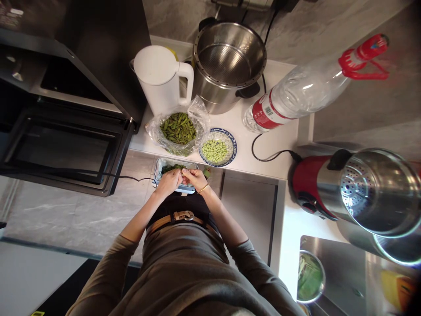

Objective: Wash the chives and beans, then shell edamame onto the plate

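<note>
My left hand (pixel 171 180) and my right hand (pixel 196 179) meet fingertip to fingertip at waist height, both closed in a pinch. Between them is a small green bean pod (pixel 183 173), mostly covered by the fingers. Just beneath sits a lined bin (pixel 158 168) with dark green husks inside. On the counter ahead, an open clear plastic bag (pixel 201 115) is full of green bean pods (pixel 179 128). To its right, a blue-rimmed plate (pixel 234 148) bears shelled green beans (pixel 215 150).
Behind the bag stand a white jug (pixel 158 72) and a steel pot (pixel 217 90). A large water bottle (pixel 296 94) and a red-and-steel appliance (pixel 315 184) are at right, a bowl of greens (pixel 311 276) in the sink. An open oven door (pixel 66 149) juts out at left.
</note>
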`<state>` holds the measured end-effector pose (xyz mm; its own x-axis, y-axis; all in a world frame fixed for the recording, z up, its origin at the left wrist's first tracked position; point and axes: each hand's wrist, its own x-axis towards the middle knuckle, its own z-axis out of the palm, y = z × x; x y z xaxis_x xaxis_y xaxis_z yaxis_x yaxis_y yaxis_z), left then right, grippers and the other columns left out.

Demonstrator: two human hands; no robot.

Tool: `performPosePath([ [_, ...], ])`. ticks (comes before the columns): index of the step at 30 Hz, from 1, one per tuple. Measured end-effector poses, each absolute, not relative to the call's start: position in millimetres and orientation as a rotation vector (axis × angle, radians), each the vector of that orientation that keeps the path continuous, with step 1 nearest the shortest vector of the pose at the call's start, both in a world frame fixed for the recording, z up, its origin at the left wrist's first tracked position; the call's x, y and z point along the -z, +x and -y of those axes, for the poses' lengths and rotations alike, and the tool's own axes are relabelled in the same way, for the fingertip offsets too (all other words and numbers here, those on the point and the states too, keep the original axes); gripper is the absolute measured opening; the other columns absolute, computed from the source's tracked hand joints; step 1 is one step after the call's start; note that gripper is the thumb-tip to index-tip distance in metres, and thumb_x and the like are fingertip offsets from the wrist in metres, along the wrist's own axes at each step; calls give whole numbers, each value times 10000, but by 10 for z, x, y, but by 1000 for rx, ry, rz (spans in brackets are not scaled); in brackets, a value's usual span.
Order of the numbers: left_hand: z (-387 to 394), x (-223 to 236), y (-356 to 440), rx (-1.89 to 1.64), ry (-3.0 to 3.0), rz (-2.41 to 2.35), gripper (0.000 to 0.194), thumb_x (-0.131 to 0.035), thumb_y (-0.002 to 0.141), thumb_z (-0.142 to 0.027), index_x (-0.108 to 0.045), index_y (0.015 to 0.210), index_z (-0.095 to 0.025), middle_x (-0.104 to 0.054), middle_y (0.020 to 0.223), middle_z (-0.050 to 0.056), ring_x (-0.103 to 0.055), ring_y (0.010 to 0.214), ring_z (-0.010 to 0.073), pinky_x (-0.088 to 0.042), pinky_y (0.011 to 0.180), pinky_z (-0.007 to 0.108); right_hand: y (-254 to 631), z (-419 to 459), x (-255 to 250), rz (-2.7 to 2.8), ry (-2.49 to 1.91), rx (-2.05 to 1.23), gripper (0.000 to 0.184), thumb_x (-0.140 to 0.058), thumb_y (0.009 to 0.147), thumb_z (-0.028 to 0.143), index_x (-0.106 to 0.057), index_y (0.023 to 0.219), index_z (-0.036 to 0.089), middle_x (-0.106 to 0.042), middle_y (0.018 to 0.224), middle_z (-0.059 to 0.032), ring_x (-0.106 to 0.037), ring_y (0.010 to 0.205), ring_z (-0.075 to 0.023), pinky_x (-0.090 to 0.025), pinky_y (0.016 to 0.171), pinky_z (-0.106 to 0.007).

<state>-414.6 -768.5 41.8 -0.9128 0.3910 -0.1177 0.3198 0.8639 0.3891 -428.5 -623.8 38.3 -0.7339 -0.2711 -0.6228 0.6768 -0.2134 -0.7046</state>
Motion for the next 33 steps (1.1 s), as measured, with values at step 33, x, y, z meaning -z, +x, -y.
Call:
performPosePath([
  [33,7851,-785,-4171,-402,917,-2804,263,-357,922,-240,-588,811,-176,-617,787,85,-568,766,218,-394,772,370,-4249,6095,-651,-1439,172,1942,293,-742,634,466,-668,678,186,-665,645,7,-626,604,-145,-511,520,-232],
])
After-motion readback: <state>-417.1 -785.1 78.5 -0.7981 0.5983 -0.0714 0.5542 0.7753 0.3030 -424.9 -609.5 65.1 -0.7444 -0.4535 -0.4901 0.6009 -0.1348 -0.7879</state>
